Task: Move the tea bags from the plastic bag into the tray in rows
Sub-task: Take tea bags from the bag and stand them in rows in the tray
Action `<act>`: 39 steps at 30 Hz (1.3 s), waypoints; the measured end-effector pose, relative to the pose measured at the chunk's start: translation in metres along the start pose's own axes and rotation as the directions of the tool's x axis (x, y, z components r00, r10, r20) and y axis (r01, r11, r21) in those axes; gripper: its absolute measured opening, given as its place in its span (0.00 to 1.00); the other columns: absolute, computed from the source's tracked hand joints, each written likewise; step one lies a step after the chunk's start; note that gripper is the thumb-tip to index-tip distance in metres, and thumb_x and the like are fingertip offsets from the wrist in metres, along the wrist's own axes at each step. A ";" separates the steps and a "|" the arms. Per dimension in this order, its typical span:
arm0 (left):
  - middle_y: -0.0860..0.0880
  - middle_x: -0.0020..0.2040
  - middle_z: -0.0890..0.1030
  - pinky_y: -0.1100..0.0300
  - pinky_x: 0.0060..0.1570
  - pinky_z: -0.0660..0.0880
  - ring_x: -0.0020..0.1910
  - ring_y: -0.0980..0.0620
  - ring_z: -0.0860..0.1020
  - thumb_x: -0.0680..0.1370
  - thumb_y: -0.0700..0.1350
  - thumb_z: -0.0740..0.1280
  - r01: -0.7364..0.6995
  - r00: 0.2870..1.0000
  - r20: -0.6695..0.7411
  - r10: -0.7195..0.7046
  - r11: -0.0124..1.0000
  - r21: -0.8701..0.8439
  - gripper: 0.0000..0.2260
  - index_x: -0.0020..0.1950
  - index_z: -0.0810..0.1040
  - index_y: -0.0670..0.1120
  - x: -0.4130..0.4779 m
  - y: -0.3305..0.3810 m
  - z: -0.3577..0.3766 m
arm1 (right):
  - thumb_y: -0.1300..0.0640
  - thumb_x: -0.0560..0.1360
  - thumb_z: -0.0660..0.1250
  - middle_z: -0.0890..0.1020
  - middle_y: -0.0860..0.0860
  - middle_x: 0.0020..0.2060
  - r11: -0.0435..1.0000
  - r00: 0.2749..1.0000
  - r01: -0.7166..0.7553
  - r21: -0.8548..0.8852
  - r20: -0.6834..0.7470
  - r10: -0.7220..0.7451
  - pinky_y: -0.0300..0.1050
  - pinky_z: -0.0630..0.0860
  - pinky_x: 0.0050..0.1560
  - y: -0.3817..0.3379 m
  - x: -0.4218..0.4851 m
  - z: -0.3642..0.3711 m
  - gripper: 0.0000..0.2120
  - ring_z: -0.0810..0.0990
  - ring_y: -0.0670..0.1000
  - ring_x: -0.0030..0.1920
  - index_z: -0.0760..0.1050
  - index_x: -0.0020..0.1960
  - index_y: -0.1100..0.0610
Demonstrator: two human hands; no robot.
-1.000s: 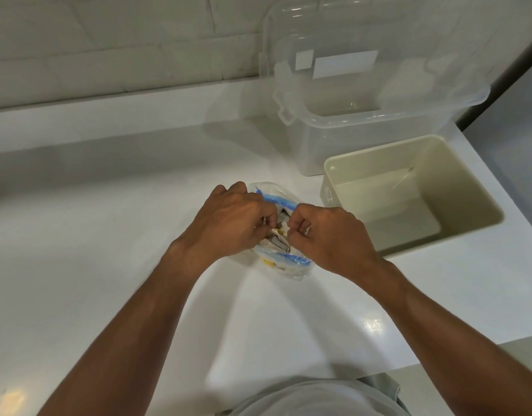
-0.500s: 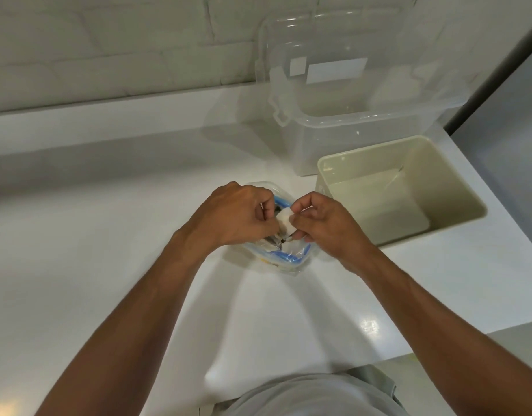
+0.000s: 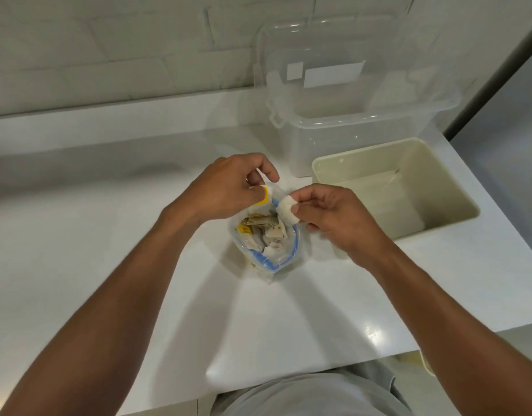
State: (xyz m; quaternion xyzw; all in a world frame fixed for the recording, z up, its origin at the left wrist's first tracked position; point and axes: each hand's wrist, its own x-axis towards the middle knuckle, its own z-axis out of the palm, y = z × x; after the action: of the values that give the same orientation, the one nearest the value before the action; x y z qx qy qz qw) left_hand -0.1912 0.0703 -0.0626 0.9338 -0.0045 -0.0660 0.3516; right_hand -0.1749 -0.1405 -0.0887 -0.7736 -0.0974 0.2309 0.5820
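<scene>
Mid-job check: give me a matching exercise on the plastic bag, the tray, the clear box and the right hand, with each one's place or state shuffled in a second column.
Column one
1. plastic bag
2. tray
3. clear box
4. right hand

Column two
A. pinches a white tea bag
B. beige, at the right end of the counter
C. by the wall, behind the tray
D. mouth open, loose tea bags inside

Pairs: 1-D, 2-B, 3-C, 4-A
</scene>
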 end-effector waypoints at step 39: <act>0.59 0.44 0.84 0.56 0.50 0.77 0.44 0.59 0.79 0.73 0.41 0.71 -0.066 0.994 -0.063 0.085 0.964 0.256 0.10 0.50 0.83 0.55 0.121 0.112 0.062 | 0.47 0.68 0.78 0.85 0.47 0.35 0.868 0.971 0.228 -0.442 0.033 -0.238 0.45 0.81 0.46 -0.007 0.067 -0.197 0.08 0.84 0.47 0.39 0.84 0.42 0.49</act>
State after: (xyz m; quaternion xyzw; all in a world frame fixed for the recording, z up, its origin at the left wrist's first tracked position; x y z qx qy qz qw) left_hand -0.0751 -0.0614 -0.0498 0.9721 -0.0355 -0.0173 0.2313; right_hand -0.0228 -0.2787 -0.0558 -0.8706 -0.2333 0.1224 0.4156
